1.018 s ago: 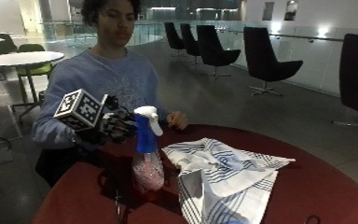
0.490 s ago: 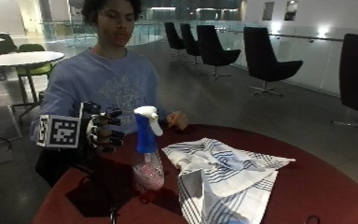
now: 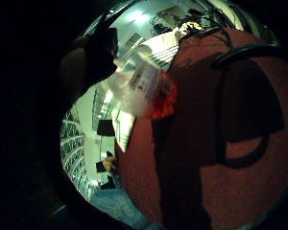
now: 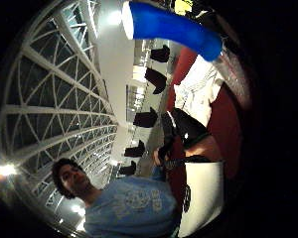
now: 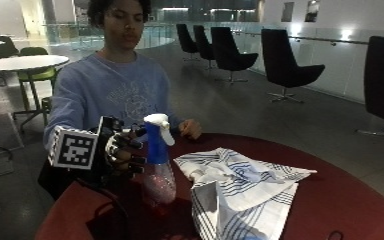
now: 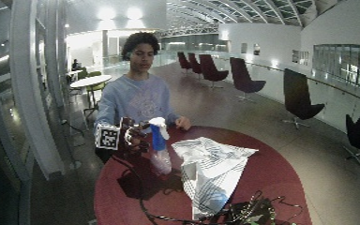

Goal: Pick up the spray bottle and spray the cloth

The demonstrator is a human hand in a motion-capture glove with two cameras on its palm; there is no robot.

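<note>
Hand (image 5: 122,152): fingers curled beside the bottle (image 5: 157,170) neck; contact unclear.
Bottle: upright on table (image 5: 352,200).
Cloth (image 5: 242,187): crumpled just beside bottle.

**Hall around my seat**

My round red counter (image 5: 352,195); grey polished floor (image 5: 245,107); row of black lounge chairs (image 5: 286,67) along a glass railing (image 5: 332,55); white round table (image 5: 20,62), green chair (image 5: 35,72) behind me; ribbed, lit ceiling (image 6: 230,9).

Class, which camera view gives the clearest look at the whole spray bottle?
The outside view: the spray bottle shows entire, white trigger to clear base, standing on the table. The wide outside view shows it smaller; the thumb side palm view only its blue neck; the little finger side only its clear body.
</note>
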